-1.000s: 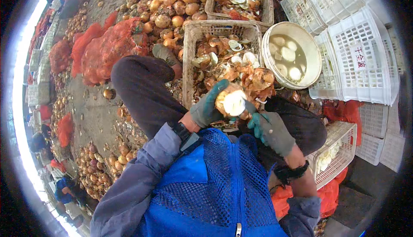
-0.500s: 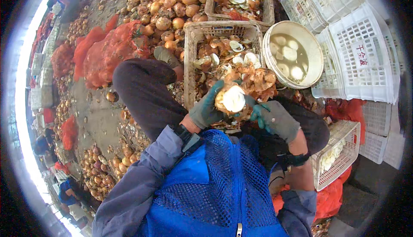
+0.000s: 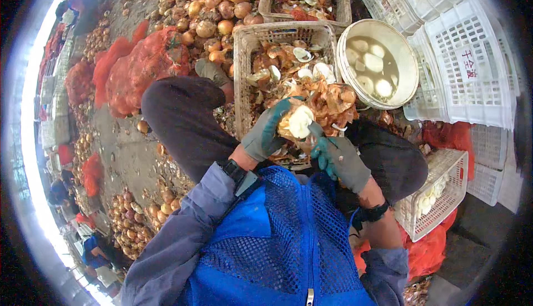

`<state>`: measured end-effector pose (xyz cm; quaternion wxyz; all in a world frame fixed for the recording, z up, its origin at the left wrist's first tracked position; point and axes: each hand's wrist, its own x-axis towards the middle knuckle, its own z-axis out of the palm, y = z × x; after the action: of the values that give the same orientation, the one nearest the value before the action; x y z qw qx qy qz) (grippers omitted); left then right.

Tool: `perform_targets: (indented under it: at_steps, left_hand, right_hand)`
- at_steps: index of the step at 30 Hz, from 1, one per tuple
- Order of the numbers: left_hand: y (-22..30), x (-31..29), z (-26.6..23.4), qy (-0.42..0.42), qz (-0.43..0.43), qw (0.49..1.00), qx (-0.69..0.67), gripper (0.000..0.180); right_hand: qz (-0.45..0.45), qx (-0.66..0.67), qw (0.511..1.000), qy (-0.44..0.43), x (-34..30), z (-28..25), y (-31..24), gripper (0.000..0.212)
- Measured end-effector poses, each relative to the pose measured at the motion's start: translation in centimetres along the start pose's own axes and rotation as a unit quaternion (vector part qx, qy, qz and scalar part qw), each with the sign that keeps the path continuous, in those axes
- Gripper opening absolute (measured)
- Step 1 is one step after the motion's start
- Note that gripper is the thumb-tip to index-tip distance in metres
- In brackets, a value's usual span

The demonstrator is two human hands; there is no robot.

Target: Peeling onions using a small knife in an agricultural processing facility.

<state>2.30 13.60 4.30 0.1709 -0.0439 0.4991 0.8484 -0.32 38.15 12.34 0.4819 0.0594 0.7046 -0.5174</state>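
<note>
My left hand [image 3: 264,135], in a grey and green glove, is closed round a partly peeled onion [image 3: 300,122] whose pale flesh faces up. Close against the onion's right side, my gloved right hand [image 3: 343,159] has its fingers curled in; what they hold, if anything, is hidden. Loose brown onion skins [image 3: 332,102] are heaped just beyond both hands. Under and past them stands a dirty plastic crate [image 3: 242,78] of skins and white onion scraps.
A white bucket [image 3: 411,64] with pale onions in murky water stands right of the crate. Behind lies another scrap crate [image 3: 267,1]. Whole onions [image 3: 222,9] and red net sacks [image 3: 141,76] lie left. White crates [image 3: 463,56] and a crate of peeled onions [image 3: 413,217] are at right.
The pale face of the onion has turned in my left hand. My right hand has shifted slightly left and down. A small white sliver now shows beside the skins.
</note>
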Motion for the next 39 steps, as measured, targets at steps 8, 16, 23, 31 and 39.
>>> perform_targets:
  at_steps: [8,16,23,31,39]
  left_hand:
    - [-2.2,0.3,-1.8,0.032,0.008,0.994,0.106,0.057]
    - [2.7,2.1,1.4,0.183,0.137,0.958,0.173,0.052]
    - [-0.9,1.8,-1.5,0.125,0.019,0.937,-0.326,0.045]
    - [-0.1,0.8,-0.1,0.067,0.25,0.965,-0.043,0.057]
    - [-1.0,1.3,-1.8,0.059,0.006,0.927,-0.37,0.059]
  right_hand:
    - [-0.047,-0.119,0.989,-0.077,-0.2,-2.0,-2.1,0.059]
    - [-0.057,0.145,0.987,-0.039,1.5,2.3,0.9,0.049]
    - [-0.439,-0.359,0.798,0.205,2.9,2.7,3.0,0.026]
    - [-0.455,-0.494,0.695,0.258,1.9,0.2,3.4,0.035]
    - [-0.482,-0.504,0.695,0.174,2.1,-1.1,3.0,0.02]
